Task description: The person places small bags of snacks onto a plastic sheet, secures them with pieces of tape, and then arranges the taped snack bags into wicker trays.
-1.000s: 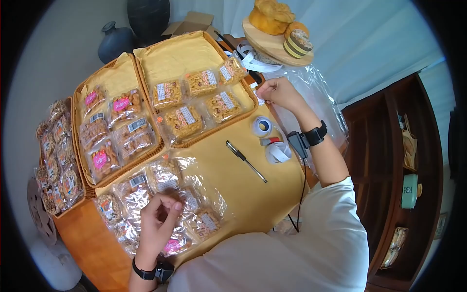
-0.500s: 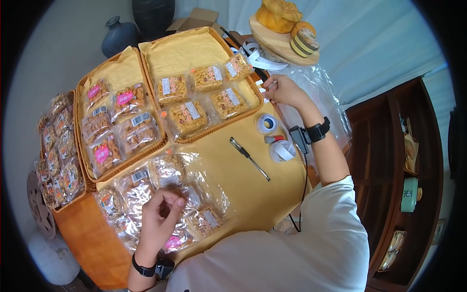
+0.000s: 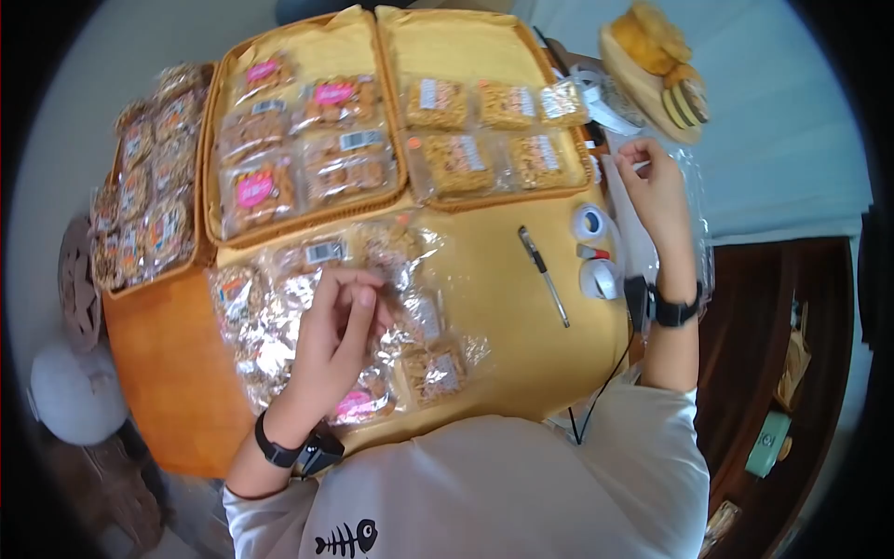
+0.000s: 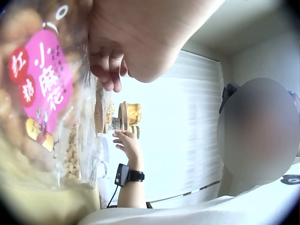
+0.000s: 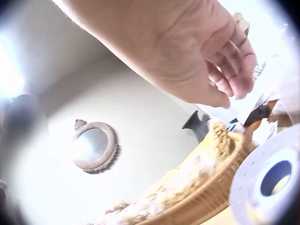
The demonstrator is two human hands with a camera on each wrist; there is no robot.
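My left hand hangs over clear-bagged snacks on the yellow cloth, its fingers loosely curled with nothing seen between them. Close beside it in the left wrist view is a bagged snack with a pink label. On the far right, my right hand is raised near the clear plastic sheet, just beyond the corner of the right basket. Its fingers are bent and relaxed, and the right wrist view shows nothing in them. A roll of white labels lies nearer to me than that hand.
A pen, a small red-ended item and another white roll lie on the yellow cloth. Lined baskets of bagged snacks stand at the back. Bread sits on a round wooden board; dark shelves stand right.
The head view has turned, so the scene sits further right and lower on the left side. My right hand has drawn away from the basket's corner and the white strip. My left hand stays over the bags.
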